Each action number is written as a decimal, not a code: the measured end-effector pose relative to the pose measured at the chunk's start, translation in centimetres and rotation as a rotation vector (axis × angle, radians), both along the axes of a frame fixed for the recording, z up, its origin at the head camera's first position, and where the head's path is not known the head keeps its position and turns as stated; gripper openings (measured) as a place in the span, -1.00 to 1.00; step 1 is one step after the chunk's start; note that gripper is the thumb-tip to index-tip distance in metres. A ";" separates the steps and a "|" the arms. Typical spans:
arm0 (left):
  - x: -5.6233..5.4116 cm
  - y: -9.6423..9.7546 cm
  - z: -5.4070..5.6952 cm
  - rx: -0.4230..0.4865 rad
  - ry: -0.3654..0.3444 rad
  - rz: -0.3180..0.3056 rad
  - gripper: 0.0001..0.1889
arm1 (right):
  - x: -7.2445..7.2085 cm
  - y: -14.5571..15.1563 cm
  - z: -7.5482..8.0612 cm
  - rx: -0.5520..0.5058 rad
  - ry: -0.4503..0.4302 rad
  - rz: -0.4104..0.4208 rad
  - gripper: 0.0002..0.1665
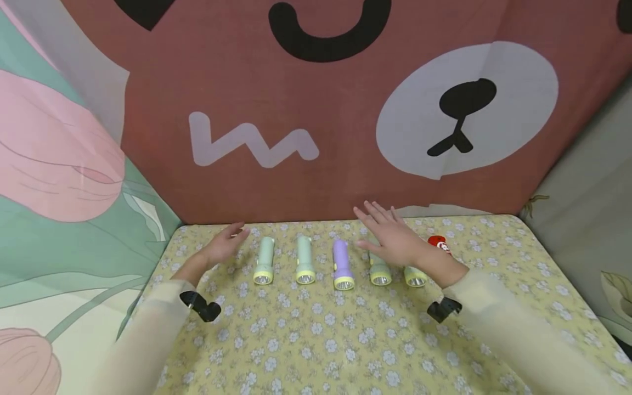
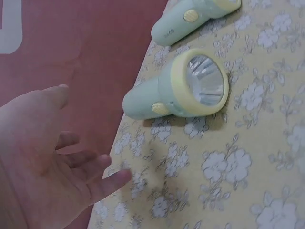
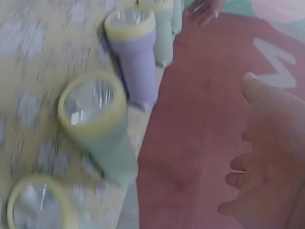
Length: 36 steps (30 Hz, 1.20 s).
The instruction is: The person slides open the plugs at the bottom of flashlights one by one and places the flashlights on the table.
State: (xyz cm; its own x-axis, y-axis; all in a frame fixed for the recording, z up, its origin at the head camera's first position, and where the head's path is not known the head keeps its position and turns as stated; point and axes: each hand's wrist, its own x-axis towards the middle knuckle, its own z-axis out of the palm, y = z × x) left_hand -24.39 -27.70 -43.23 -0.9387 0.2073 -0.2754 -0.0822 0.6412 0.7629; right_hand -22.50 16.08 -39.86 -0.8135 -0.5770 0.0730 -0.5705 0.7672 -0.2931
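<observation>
Head view gives us left hand [image 1: 220, 248] near the leftmost green flashlight [image 1: 265, 256] and right hand [image 1: 393, 240] near the purple flashlight [image 1: 340, 258], which lie on flowered cloth [image 1: 296, 351]; fingers are apart, holding nothing. We judge this is positioning; next move calls for lowering and gripping

Five flashlights [image 1: 341, 260] bar the rear of the desk [image 1: 321, 351] before a red backdrop [image 1: 296, 192], gaps dividing them, while open room stretches across the front.

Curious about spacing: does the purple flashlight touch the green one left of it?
Apart: the head view shows flowered cloth between the purple flashlight and green flashlight.
</observation>
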 end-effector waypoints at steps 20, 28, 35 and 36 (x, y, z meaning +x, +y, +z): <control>-0.1 0.6 -1.9 0.307 -0.160 0.106 -0.24 | 1.2 -9.9 -1.4 -0.387 -0.232 -0.044 -0.24; -0.3 0.9 -2.4 0.362 -0.175 0.138 -0.27 | 1.6 -13.3 -1.7 -0.516 -0.408 -0.058 -0.30; -0.7 1.6 -3.0 0.383 -0.181 0.112 -0.24 | 2.1 -15.8 -2.4 -0.592 -0.550 -0.065 -0.28; -0.7 1.7 -3.1 0.381 -0.182 0.107 -0.24 | 2.2 -16.2 -2.5 -0.601 -0.568 -0.068 -0.27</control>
State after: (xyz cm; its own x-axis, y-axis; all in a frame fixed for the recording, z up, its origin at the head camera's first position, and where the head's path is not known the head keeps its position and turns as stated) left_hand -25.12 -25.95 -46.33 -0.9038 0.2303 -0.3607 -0.2878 0.2968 0.9105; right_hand -20.27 -0.12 -42.35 -0.8512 -0.5189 -0.0788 -0.1704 0.4152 -0.8936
